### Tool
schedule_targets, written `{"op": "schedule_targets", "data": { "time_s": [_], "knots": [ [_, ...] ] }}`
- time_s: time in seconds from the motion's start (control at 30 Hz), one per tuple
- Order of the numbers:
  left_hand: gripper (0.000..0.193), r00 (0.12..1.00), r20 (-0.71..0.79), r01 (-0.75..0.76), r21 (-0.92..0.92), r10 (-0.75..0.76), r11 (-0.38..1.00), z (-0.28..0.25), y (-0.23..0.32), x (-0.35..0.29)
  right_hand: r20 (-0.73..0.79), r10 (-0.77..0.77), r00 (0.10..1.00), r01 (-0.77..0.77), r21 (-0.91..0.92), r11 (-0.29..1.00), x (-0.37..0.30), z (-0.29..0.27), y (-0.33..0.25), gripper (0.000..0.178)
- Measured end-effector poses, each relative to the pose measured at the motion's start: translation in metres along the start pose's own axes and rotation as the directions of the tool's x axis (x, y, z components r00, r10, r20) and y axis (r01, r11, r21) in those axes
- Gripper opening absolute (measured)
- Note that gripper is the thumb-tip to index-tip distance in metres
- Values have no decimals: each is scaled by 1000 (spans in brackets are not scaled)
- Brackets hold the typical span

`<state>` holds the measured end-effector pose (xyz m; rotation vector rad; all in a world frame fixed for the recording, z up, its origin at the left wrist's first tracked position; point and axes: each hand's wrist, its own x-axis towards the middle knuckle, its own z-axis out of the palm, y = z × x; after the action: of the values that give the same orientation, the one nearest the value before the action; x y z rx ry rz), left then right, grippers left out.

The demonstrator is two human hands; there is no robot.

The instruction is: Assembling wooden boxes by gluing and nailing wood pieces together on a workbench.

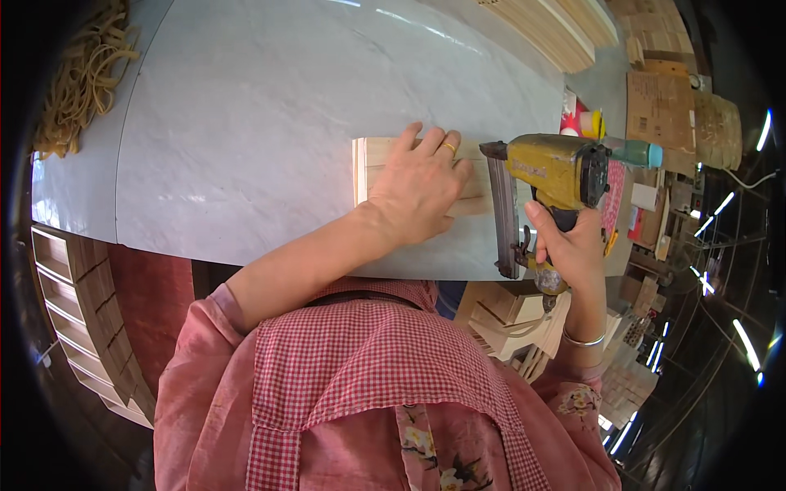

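Observation:
My right hand [573,245] is wrapped round the grip of a yellow and black air nail gun [547,170]. The gun's dark nose points left, close to the right end of a pale wooden piece [373,159], and its long magazine runs down toward the table's near edge. My left hand [422,184] spans the wooden piece from above, its fingertips over the far edge and the thumb by the near edge. At the left end, the wood shows layered edges, like boards set together. Its right end is partly hidden behind my fingers and the gun; whether the nose touches it I cannot tell.
The grey marbled table [246,123] carries rubber bands [86,78] at far left and wooden strips [557,33] at far right. A teal-capped bottle [634,153] lies behind the gun. Wooden compartment boxes [82,303] stand lower left; cardboard [661,106] stands at right.

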<state>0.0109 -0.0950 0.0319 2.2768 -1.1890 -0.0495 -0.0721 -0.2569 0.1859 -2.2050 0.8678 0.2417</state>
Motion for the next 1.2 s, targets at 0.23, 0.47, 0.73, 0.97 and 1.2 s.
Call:
{"op": "schedule_targets", "data": {
  "time_s": [0.23, 0.47, 0.73, 0.97, 1.2],
  "knots": [
    [44, 1000, 14, 25, -40, -25, 999, -5, 0, 4, 53, 12, 999, -10, -28, 1000, 8, -1, -2, 24],
    [44, 1000, 10, 17, -53, -17, 998, -2, -1, 2, 63, 22, 998, -21, -19, 1000, 10, -2, -5, 24],
    [45, 999, -42, 4, -55, -6, 998, -2, -3, 4, 186, 88, 979, -54, -179, 982, 39, -26, -29, 26],
    [50, 1000, -10, 9, -18, -9, 1000, -1, -2, 2, 190, -43, 981, 85, -217, 972, 41, -36, -10, 28],
    [67, 999, 16, -36, -12, 36, 999, -7, -3, -4, -306, -143, 941, 100, -152, 983, 25, -63, 145, 36]
  ]
}}
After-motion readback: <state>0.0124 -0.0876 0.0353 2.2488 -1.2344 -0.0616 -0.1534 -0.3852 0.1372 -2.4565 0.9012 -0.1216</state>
